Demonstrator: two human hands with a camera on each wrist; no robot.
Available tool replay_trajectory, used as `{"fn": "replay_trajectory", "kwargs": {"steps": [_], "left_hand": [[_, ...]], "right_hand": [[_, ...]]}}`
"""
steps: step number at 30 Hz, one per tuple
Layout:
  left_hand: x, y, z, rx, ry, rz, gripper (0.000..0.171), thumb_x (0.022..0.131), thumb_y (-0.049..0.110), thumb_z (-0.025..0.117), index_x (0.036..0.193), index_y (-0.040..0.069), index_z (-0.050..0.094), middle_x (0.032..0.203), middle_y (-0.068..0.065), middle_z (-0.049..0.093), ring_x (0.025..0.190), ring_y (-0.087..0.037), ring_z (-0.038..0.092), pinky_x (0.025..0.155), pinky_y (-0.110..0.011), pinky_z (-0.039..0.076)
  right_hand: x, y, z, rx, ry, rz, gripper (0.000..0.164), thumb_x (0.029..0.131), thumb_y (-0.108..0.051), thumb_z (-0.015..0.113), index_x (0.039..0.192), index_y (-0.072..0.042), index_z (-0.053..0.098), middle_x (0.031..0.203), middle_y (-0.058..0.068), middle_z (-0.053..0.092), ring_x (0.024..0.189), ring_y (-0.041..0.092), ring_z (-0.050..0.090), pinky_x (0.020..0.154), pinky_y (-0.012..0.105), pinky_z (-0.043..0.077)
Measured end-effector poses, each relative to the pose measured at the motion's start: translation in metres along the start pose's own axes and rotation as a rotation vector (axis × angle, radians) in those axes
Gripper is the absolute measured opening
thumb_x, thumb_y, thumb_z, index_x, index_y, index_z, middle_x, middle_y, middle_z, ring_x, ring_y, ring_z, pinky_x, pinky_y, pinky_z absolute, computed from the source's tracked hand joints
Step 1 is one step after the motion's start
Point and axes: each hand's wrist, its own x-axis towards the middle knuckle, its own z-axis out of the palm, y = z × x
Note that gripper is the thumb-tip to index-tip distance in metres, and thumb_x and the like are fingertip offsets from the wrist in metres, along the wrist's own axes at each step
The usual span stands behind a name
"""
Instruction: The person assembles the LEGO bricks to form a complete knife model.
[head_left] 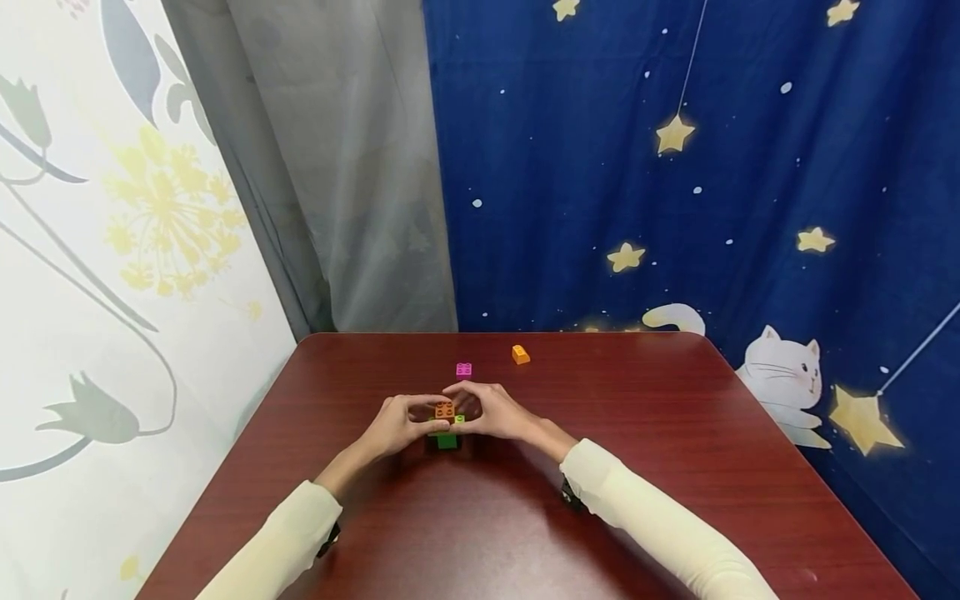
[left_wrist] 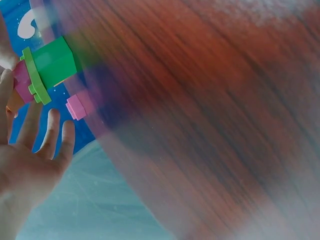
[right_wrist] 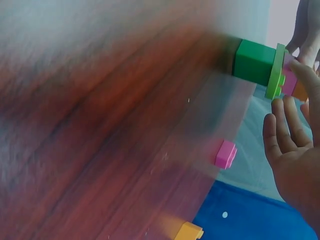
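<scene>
A small stack of toy building bricks stands on the table in front of me. At its base is a dark green block (right_wrist: 254, 61), topped by a lime green plate (right_wrist: 275, 72) that juts out past it. Above the plate sit a pink brick (right_wrist: 288, 82) and, uppermost, an orange brick (head_left: 445, 410) with studs. My left hand (head_left: 390, 427) grips the upper bricks from the left, thumb in front and index finger behind. From the right, my right hand (head_left: 495, 410) holds the same upper part between thumb and index finger. The other fingers of both hands are spread out beside the stack.
Behind the hands lies a loose magenta-pink brick (head_left: 464, 369). Farther back and to the right is a yellow-orange brick (head_left: 521, 354) with a sloped side. The dark red wooden table (head_left: 637, 417) ends at curtains (head_left: 540, 208) behind it.
</scene>
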Motion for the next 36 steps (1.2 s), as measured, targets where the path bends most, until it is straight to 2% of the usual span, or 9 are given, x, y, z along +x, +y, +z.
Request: {"fn": "replay_trajectory", "kwargs": {"steps": [5, 12, 17, 21, 29, 36], "left_hand": [[0.001, 0.001, 0.0, 0.002, -0.006, -0.022, 0.037, 0.088, 0.027, 0.086, 0.123, 0.021, 0.077, 0.108, -0.002, 0.078, 0.098, -0.02, 0.075, 0.081, -0.034, 0.061], [0.002, 0.003, -0.001, 0.016, -0.008, -0.049, 0.038, 0.087, 0.029, 0.087, 0.124, 0.026, 0.076, 0.105, 0.003, 0.078, 0.096, -0.011, 0.074, 0.084, -0.036, 0.061], [0.001, 0.002, -0.001, 0.02, -0.012, -0.067, 0.039, 0.087, 0.03, 0.086, 0.124, 0.028, 0.076, 0.105, 0.003, 0.078, 0.098, -0.014, 0.074, 0.084, -0.033, 0.06], [0.001, 0.001, -0.001, 0.029, -0.007, -0.063, 0.038, 0.087, 0.03, 0.086, 0.124, 0.027, 0.076, 0.105, 0.004, 0.078, 0.099, -0.013, 0.073, 0.084, -0.033, 0.06], [0.001, 0.003, 0.001, -0.004, -0.002, -0.072, 0.039, 0.086, 0.029, 0.087, 0.124, 0.026, 0.077, 0.105, 0.003, 0.078, 0.098, -0.014, 0.074, 0.086, -0.04, 0.06], [0.0, 0.003, 0.002, 0.0, 0.013, -0.069, 0.04, 0.085, 0.03, 0.088, 0.123, 0.025, 0.077, 0.104, 0.001, 0.078, 0.096, -0.014, 0.074, 0.083, -0.037, 0.061]], "right_hand": [[0.0, 0.007, -0.011, 0.011, -0.001, 0.009, 0.058, 0.086, -0.017, 0.088, 0.137, -0.006, 0.062, 0.109, 0.009, 0.075, 0.096, 0.021, 0.073, 0.081, 0.033, 0.06], [0.004, 0.026, -0.029, 0.016, 0.065, 0.053, 0.053, 0.087, -0.015, 0.087, 0.135, -0.009, 0.064, 0.11, 0.018, 0.074, 0.096, 0.027, 0.072, 0.081, 0.042, 0.06], [0.007, 0.044, -0.035, 0.018, 0.091, 0.09, 0.054, 0.088, -0.014, 0.086, 0.135, -0.003, 0.063, 0.113, 0.022, 0.072, 0.097, 0.029, 0.072, 0.081, 0.035, 0.06], [0.011, 0.054, -0.037, 0.029, 0.106, 0.116, 0.055, 0.088, -0.011, 0.086, 0.135, 0.002, 0.061, 0.113, 0.023, 0.072, 0.097, 0.031, 0.072, 0.082, 0.036, 0.06], [0.019, 0.068, -0.033, 0.025, 0.139, 0.141, 0.055, 0.087, -0.006, 0.085, 0.134, 0.007, 0.06, 0.113, 0.026, 0.071, 0.097, 0.037, 0.071, 0.089, 0.049, 0.058], [0.031, 0.076, -0.03, -0.004, 0.141, 0.208, 0.057, 0.088, -0.008, 0.084, 0.137, 0.006, 0.059, 0.115, 0.021, 0.071, 0.098, 0.033, 0.072, 0.09, 0.042, 0.058]]}}
